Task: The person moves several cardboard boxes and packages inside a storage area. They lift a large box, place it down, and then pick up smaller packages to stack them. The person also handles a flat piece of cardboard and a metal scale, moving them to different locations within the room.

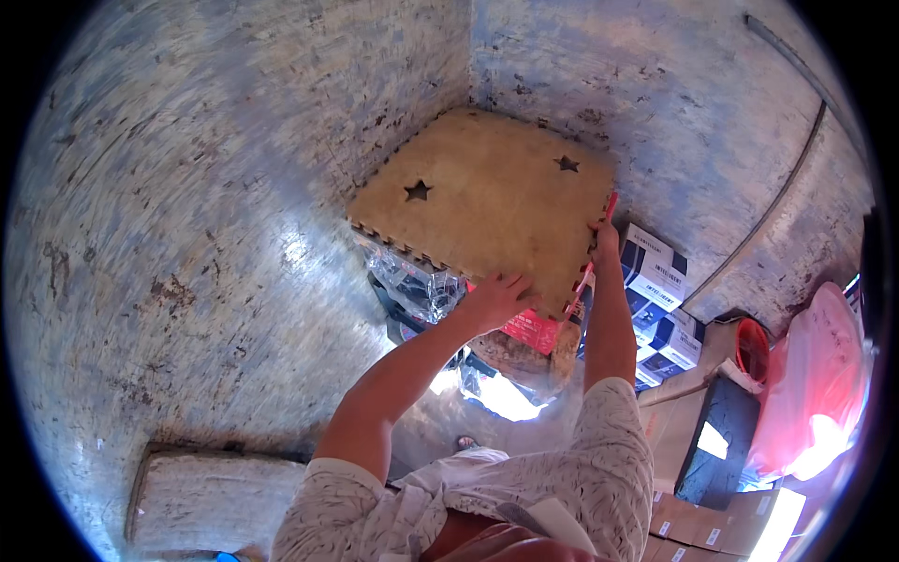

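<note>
A tan interlocking foam mat (491,190) with toothed edges and two star-shaped holes lies flat on a pile in the wall corner. My left hand (495,298) rests on its front edge, palm down, fingers apart. At the right edge, the fingers of my right hand (605,239) curl around the mat's rim. A red sheet-like piece (530,329) shows beneath the mat at the front, and a thin red edge runs along the right side. Clear plastic-wrapped items (421,277) sit under the front left. A brown rounded object (516,358) is partly hidden below the red piece.
Stacked white-and-blue printed boxes (657,274) stand to the right. Beyond them are a cardboard box (667,421), a dark panel (720,439), an orange-rimmed cylinder (751,348) and a pink plastic bag (815,379). Worn painted walls (211,211) meet behind the mat. A pale slab (211,499) lies lower left.
</note>
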`<action>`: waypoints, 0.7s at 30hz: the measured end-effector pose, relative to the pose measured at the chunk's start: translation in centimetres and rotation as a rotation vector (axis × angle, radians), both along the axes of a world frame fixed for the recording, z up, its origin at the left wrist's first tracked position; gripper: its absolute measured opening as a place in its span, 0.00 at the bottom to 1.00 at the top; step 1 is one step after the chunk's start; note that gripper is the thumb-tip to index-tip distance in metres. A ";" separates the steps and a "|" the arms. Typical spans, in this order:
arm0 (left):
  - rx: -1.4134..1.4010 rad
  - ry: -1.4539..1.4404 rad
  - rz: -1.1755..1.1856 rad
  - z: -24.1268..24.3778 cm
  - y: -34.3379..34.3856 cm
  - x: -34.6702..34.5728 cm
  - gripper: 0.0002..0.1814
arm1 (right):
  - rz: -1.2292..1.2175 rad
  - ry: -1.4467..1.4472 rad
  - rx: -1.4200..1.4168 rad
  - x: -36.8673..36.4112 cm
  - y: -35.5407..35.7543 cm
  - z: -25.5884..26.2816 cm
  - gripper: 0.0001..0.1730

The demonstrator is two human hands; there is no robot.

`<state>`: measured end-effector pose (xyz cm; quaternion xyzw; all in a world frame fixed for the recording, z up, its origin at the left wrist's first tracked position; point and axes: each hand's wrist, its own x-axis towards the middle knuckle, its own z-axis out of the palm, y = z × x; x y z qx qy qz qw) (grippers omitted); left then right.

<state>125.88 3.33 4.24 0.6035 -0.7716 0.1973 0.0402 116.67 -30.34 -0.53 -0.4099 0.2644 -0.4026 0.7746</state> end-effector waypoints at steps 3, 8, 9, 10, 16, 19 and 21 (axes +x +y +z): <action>0.091 0.101 0.118 -1.1 0.0 2.0 0.28 | -0.019 0.048 -0.013 0.4 -0.4 -2.3 0.28; 0.018 0.127 0.444 -2.8 1.7 7.3 0.35 | -0.173 0.311 -0.285 0.1 -3.7 -5.3 0.23; 0.027 0.139 0.468 -3.4 2.4 8.4 0.36 | -0.184 0.347 -0.324 1.0 -2.8 -5.6 0.22; 0.042 0.127 0.494 -3.3 2.7 9.1 0.37 | -0.193 0.382 -0.366 1.8 -2.1 -5.7 0.22; 0.080 0.119 0.590 -4.5 4.5 10.4 0.40 | -0.454 1.192 -1.432 6.1 6.4 5.3 0.33; 0.051 0.142 0.530 -3.8 1.7 9.0 0.40 | 0.157 1.292 -1.470 9.8 7.6 7.8 0.46; 0.022 0.152 0.511 -3.5 0.5 8.6 0.39 | 0.570 1.309 -1.592 12.5 8.1 5.8 0.48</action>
